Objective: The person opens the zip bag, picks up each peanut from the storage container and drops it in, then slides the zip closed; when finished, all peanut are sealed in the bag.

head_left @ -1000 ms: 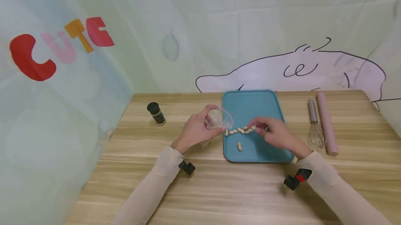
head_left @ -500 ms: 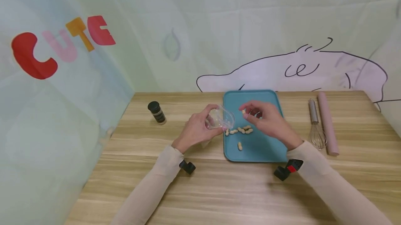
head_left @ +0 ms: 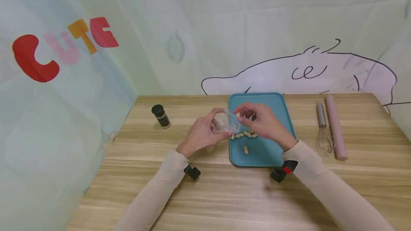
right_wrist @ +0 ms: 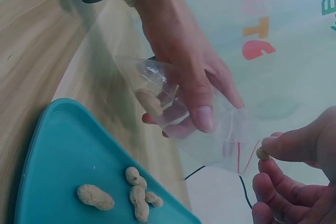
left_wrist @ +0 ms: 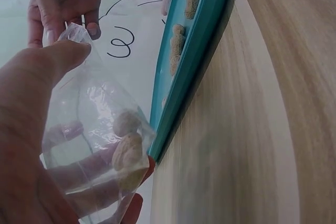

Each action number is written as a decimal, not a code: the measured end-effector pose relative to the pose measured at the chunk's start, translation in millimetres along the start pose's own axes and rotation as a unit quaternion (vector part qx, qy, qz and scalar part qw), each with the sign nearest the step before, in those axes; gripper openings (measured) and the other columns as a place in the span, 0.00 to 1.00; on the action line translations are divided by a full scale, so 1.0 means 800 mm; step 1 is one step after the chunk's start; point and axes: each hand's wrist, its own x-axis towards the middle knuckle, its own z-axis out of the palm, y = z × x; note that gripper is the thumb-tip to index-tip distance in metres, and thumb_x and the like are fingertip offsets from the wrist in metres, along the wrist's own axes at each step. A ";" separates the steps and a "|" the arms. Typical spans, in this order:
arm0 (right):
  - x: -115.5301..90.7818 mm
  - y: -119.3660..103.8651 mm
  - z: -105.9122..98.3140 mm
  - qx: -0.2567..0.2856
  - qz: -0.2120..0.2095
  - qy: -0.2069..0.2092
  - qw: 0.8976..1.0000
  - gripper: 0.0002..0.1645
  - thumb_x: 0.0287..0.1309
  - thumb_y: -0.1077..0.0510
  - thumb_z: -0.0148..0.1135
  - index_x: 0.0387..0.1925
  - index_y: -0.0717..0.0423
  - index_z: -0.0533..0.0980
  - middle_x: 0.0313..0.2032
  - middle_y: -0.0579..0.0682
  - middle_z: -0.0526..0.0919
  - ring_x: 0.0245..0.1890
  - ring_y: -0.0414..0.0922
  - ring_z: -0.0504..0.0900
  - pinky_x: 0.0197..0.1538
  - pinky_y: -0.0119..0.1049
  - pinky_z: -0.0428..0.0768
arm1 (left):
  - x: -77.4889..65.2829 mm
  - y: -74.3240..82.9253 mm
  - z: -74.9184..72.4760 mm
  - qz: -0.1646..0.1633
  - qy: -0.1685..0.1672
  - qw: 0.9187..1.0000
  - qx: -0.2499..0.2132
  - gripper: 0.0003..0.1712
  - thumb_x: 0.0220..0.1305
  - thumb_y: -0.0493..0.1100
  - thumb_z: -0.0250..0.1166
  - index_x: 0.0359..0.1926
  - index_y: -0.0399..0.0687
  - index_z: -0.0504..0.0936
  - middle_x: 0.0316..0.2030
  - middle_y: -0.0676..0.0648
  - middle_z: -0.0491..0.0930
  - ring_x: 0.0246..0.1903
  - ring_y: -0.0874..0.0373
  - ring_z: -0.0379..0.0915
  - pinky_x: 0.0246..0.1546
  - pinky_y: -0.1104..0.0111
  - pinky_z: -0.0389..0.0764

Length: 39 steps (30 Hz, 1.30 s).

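Note:
My left hand (head_left: 203, 131) grips a clear plastic zip bag (left_wrist: 86, 103), its thumb near the bag's mouth and its fingers spread behind the plastic. A few peanuts (left_wrist: 128, 151) show through the bag's lower part. Right at the bag's opening, my right hand (head_left: 264, 121) pinches a peanut (right_wrist: 262, 153) between thumb and fingertips. Below the hands lies a blue tray (head_left: 268, 154), whose left edge the bag overlaps in the head view. Several peanuts (head_left: 247, 134) lie in a row across the tray, and a single peanut (head_left: 245, 150) sits nearer its front.
A black-capped seasoning jar (head_left: 161, 116) stands on the wooden table (head_left: 224, 199), left of the hands. To the right of the tray lie a whisk (head_left: 322, 120) and a pink rolling pin (head_left: 336, 127). A printed cloth (head_left: 192, 45) hangs behind the table.
My right hand has lifted a peanut from the right end of the row and carried it left to the bag's mouth. My left hand and the bag have stayed nearly in place.

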 end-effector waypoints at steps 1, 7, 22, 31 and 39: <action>0.000 0.001 0.001 0.000 0.002 -0.002 1.000 0.12 0.72 0.61 0.66 0.54 0.52 0.85 0.41 0.53 0.89 0.38 0.47 0.85 0.45 0.42 0.82 | 0.000 0.000 0.000 -0.001 0.000 1.000 -0.001 0.45 0.61 0.67 0.75 0.75 0.67 0.67 0.39 0.51 0.86 0.34 0.58 0.82 0.35 0.64 0.81; 0.002 0.003 0.002 -0.002 -0.001 -0.010 1.000 0.13 0.72 0.61 0.66 0.55 0.54 0.85 0.42 0.54 0.90 0.40 0.48 0.86 0.46 0.43 0.83 | 0.000 -0.001 -0.001 -0.004 0.000 1.000 0.000 0.46 0.61 0.67 0.75 0.76 0.66 0.67 0.39 0.51 0.87 0.34 0.57 0.82 0.36 0.64 0.81; 0.000 0.017 0.002 0.013 0.014 0.010 1.000 0.14 0.73 0.61 0.65 0.57 0.55 0.84 0.43 0.56 0.90 0.40 0.48 0.85 0.45 0.42 0.82 | 0.005 -0.006 -0.005 -0.006 0.016 1.000 0.014 0.43 0.62 0.65 0.75 0.74 0.71 0.67 0.39 0.50 0.87 0.35 0.59 0.82 0.38 0.63 0.82; 0.018 0.052 0.014 -0.007 0.095 -0.047 0.994 0.15 0.72 0.59 0.65 0.56 0.57 0.85 0.44 0.54 0.88 0.44 0.49 0.84 0.44 0.37 0.79 | 0.006 -0.011 -0.013 -0.021 0.031 0.999 0.019 0.44 0.61 0.65 0.76 0.74 0.70 0.67 0.40 0.52 0.87 0.37 0.56 0.83 0.39 0.63 0.82; 0.037 0.080 0.034 -0.007 0.115 -0.123 0.986 0.19 0.69 0.56 0.71 0.56 0.60 0.86 0.41 0.54 0.88 0.35 0.44 0.80 0.37 0.35 0.77 | 0.005 -0.017 -0.019 -0.011 0.043 0.999 0.018 0.42 0.61 0.63 0.75 0.73 0.68 0.68 0.39 0.51 0.87 0.36 0.57 0.83 0.37 0.64 0.81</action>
